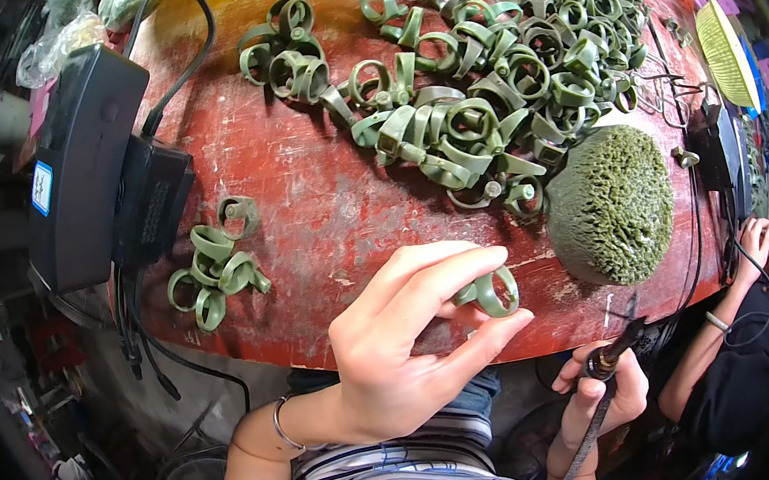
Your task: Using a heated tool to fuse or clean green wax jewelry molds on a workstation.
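Note:
My left hand [392, 356] pinches a green ring [508, 293] between thumb and fingers, just above the table's near edge. My right hand [619, 398] is closed round a dark pen-like tool [602, 363] with a thin tip and a cord, which resembles a soldering iron. Its tip points up and to the right, apart from the ring. Beyond my right hand stands a thick, rough-topped green lump [619, 201], wax-like in look. A large heap of similar green rings [490, 88] covers the far right of the table. A smaller group of them [217, 272] lies at the left.
The red, worn tabletop [305, 192] has a curved near edge. A black box [86, 168] with an adapter [151, 199] and hanging cables stands at the left. A yellow-green basket [726, 54] is at the right, near another person's arm [709, 337].

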